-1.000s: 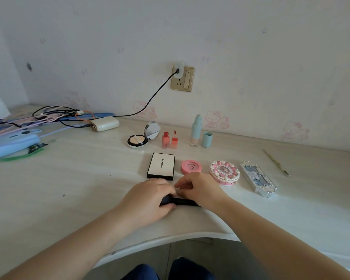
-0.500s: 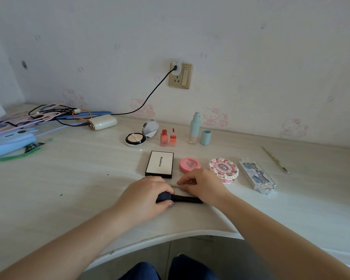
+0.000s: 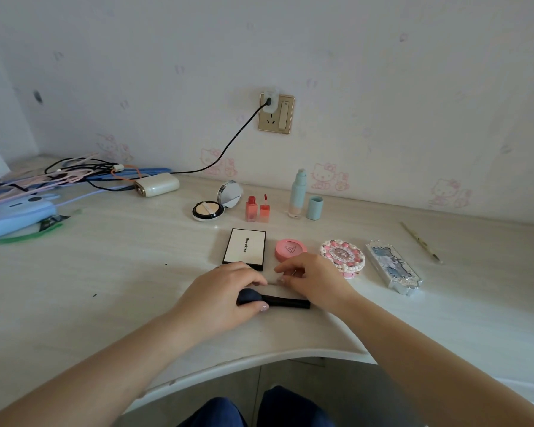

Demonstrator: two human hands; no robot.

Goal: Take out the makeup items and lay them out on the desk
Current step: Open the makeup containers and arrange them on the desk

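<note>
A: How many compacts?
B: Four: open cushion (image 3: 206,210), white palette (image 3: 244,248), pink blush (image 3: 289,248), frilly round one (image 3: 342,256).
A: And others?
B: Two lip tints (image 3: 251,209) (image 3: 264,210), one bottle (image 3: 297,193), one brush (image 3: 273,299).

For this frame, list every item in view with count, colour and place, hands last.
makeup brush: 1, black, near desk edge under the hands
Mookiss palette: 1, white with black rim, centre
round blush: 1, pink, right of palette
cake-style compact: 1, pink and white, right of blush
ornate palette: 1, silver-blue, far right of row
cushion compact: 1, open, black and silver, back row
lip tints: 2, red-pink, back row
pump bottle: 1, pale teal, its cap beside
thin brush: 1, gold, far right
charger and cables: white, back left
desk: 1, pale wood
left hand: on brush head
right hand: fingers curled above handle; grip unclear
</note>
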